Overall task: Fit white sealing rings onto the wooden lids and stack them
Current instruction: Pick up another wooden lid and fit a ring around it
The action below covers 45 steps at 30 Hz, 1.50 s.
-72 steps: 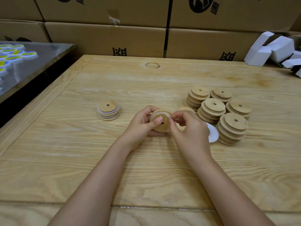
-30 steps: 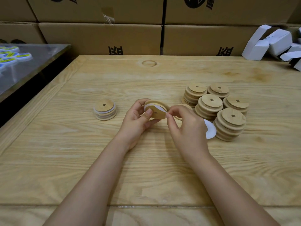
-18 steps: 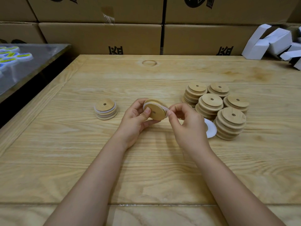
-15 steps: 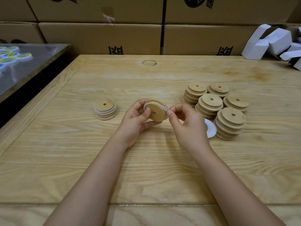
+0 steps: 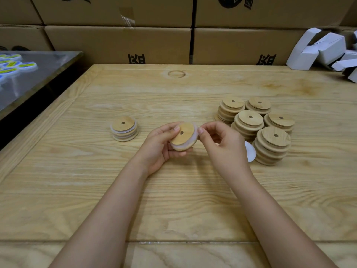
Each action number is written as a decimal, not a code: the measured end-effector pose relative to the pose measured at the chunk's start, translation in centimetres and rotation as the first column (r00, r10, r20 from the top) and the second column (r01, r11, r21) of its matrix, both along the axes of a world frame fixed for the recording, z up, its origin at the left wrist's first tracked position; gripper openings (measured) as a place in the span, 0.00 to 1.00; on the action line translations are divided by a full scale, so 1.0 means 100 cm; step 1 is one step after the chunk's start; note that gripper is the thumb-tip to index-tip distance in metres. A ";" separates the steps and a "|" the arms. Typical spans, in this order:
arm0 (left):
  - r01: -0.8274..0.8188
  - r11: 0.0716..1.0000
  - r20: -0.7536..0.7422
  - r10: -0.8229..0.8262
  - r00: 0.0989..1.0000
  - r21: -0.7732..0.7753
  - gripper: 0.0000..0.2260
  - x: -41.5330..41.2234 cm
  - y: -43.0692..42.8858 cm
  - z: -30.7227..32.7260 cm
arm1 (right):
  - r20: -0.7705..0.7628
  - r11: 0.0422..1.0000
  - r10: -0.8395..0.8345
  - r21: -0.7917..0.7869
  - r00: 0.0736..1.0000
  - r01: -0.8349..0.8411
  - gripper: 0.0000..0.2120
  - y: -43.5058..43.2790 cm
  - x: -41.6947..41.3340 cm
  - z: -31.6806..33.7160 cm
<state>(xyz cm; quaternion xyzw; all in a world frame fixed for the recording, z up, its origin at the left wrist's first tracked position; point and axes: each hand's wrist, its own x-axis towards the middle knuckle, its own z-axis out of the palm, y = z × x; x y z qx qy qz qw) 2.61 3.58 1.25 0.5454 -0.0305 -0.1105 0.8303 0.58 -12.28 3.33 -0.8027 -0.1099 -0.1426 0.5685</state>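
My left hand [image 5: 157,147] grips a round wooden lid [image 5: 183,134] with a small centre hole, tilted above the table. A white sealing ring [image 5: 190,145] runs round the lid's lower edge. The fingertips of my right hand [image 5: 222,146] touch the ring at the lid's right side. At the left stands a short stack of lids with white rings [image 5: 124,128]. Several stacks of bare wooden lids [image 5: 270,144] stand at the right. A pile of white rings [image 5: 250,154] lies partly hidden behind my right hand.
The wooden table [image 5: 173,200] has a raised border on its left side. Cardboard boxes [image 5: 119,41] form a wall at the back. White folded cartons [image 5: 326,49] lie at the back right. A metal surface with small colourful items [image 5: 25,66] sits at the left.
The lid has turned in my left hand, its flat face now up and the ring sitting round its lower edge. My right fingers stay at the lid's right side.
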 end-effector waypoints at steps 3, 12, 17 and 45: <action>-0.037 0.999 -0.073 0.036 0.997 -0.008 0.09 0.002 0.002 0.001 | 0.214 0.978 -0.014 -0.200 0.977 0.058 0.03 -0.002 0.000 0.000; -0.034 0.995 -0.146 0.047 0.988 0.093 0.09 0.002 0.004 0.003 | 0.627 0.796 0.183 -0.547 0.757 0.261 0.05 -0.005 0.002 -0.008; -0.020 0.991 -0.160 0.041 0.986 0.132 0.09 0.002 0.003 0.004 | 0.658 0.762 0.270 -0.592 0.703 0.263 0.06 -0.009 0.005 -0.006; -0.039 0.982 -0.152 0.068 0.986 0.183 0.09 0.003 -0.003 0.004 | 0.656 0.773 0.304 -0.594 0.691 0.224 0.04 0.002 -0.001 -0.005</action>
